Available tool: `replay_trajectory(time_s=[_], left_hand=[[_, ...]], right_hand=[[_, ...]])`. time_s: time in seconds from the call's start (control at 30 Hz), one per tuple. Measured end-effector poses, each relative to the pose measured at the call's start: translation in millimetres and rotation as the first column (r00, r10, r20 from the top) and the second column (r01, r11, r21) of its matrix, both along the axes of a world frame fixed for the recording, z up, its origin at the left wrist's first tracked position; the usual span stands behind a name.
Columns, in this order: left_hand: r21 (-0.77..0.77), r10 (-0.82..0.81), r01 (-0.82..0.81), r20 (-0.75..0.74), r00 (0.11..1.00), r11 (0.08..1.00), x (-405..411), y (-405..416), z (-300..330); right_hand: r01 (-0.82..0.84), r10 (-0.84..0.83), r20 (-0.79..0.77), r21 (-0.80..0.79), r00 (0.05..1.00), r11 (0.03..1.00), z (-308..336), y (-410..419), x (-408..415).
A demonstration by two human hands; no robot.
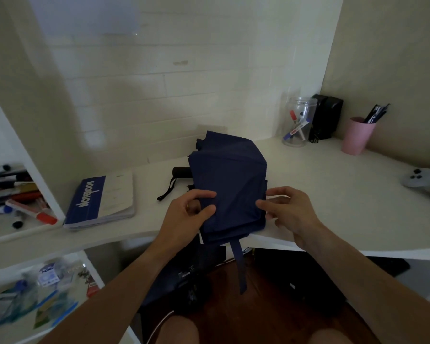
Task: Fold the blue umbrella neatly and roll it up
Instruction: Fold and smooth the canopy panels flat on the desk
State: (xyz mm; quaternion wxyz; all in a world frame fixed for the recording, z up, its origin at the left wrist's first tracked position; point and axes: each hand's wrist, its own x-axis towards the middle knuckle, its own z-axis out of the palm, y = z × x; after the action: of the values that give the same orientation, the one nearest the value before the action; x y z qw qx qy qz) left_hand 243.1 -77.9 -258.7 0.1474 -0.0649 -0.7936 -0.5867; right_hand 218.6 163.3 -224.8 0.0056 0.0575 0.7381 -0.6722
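Umbrellas: one (230,184)
Hands: two, left (186,212) and right (287,211)
Notebooks: one (101,201)
Pink cups: one (355,136)
Clear jars: one (299,120)
Markers in jar: apparently three

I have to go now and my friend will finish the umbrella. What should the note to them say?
Left hand: pinches the fabric at the umbrella's left edge.
Right hand: fingers touch the fabric at the right edge; whether they pinch it is unclear.
The blue umbrella lies on the white desk, its near end at the desk's front edge. Its black handle sticks out to the left, wrist cord loose. The closing strap hangs down off the desk edge.
Done: canopy collapsed and its panels mostly flattened.
Left: tidy the folds, roll the fabric around the shaft, wrap and fasten the strap.
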Motion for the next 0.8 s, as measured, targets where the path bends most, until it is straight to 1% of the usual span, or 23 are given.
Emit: replay_trajectory(time_s=[0.07,0.13,0.2,0.3,0.37,0.43,0.5,0.57,0.67,0.7,0.73,0.77,0.8], left_hand=[[0.002,0.001,-0.001,-0.011,1.000,1.000,0,-1,-1],[0.029,0.001,-0.001,-0.010,1.000,1.000,0,-3,-3],[-0.013,0.014,-0.014,-0.009,1.000,1.000,1,-4,-6],[-0.068,0.023,-0.023,-0.009,1.000,0.997,3,-2,-9],[-0.096,0.027,-0.027,0.000,1.000,0.995,4,-3,-9],[-0.159,0.049,-0.049,-0.006,0.999,0.986,6,-4,-8],[-0.235,0.076,-0.078,-0.015,0.997,0.969,10,-5,-6],[-0.310,0.074,-0.073,-0.011,0.997,0.948,13,-7,-5],[-0.452,0.015,0.000,0.028,0.999,0.892,15,-10,-1],[-0.505,0.000,0.019,0.037,0.999,0.863,14,-10,3],[-0.574,0.010,0.004,0.022,1.000,0.819,12,-9,8],[-0.648,0.036,-0.060,-0.051,0.998,0.759,8,-7,13],[-0.697,0.048,-0.158,-0.174,0.984,0.699,2,-5,18]], right_hand=[[-0.021,0.021,0.006,-0.019,1.000,1.000,-1,4,1],[-0.049,0.050,0.010,-0.076,0.999,0.996,-3,11,2],[-0.104,0.106,0.029,-0.076,0.994,0.992,-5,15,3],[-0.149,0.147,0.031,0.053,0.989,0.987,-7,13,5],[-0.126,0.133,-0.025,0.187,0.991,0.974,-8,9,4],[-0.101,0.137,-0.105,0.295,0.985,0.950,-13,11,1],[-0.112,0.166,-0.113,0.375,0.980,0.920,-15,15,0],[-0.141,0.208,-0.103,0.451,0.973,0.882,-16,17,0],[-0.158,0.282,-0.130,0.578,0.951,0.800,-18,17,0],[-0.156,0.302,-0.137,0.623,0.943,0.767,-19,16,1],[-0.148,0.318,-0.142,0.663,0.937,0.734,-20,15,1],[-0.139,0.331,-0.151,0.694,0.931,0.706,-21,14,1],[-0.128,0.344,-0.164,0.716,0.925,0.686,-22,14,1]])
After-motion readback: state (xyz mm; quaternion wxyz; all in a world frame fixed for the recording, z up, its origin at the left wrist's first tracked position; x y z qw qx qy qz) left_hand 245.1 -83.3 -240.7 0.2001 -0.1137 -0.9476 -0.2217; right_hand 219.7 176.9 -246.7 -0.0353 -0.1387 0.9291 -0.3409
